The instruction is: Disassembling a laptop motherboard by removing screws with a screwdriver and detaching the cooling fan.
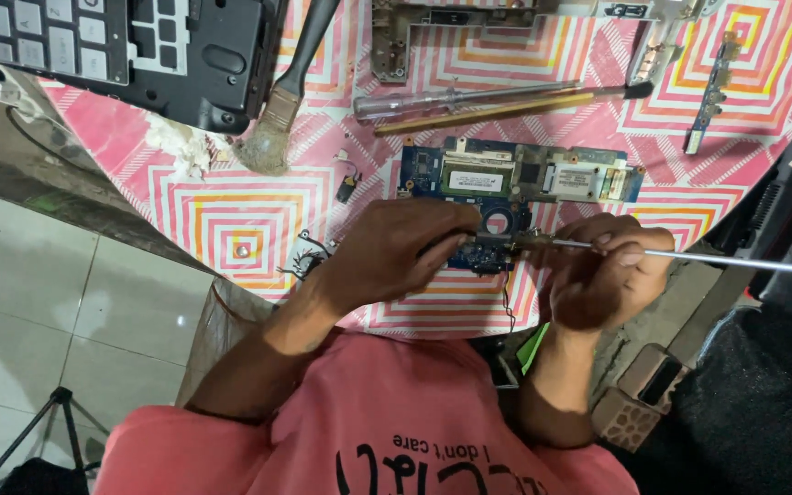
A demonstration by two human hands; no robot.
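At table's near edge, approx 6 o'clock in view, both hands work on a blue circuit board (515, 179). Left hand (391, 252) is curled shut, fingertips pinching a small metal part (499, 241) at the board's near edge. Right hand (607, 275), approx 4 o'clock of that part, is closed around a thin metal rod (735, 261); rod runs out to 3 o'clock past the table edge, tip meeting the small part. Hands nearly touch; little free room between them, board partly hidden under fingers. Bare pink patterned cloth (231, 211) lies open at 9 o'clock of the left hand. Beyond board, toward 12: a screwdriver (456, 99) w/ clear handle and a thin brush (506, 108), parallel, just apart. At 11 o'clock a paintbrush (281, 101) leans by a black laptop base (185, 55). At 1–2 o'clock, a narrow strip board (709, 92) near the far right edge.
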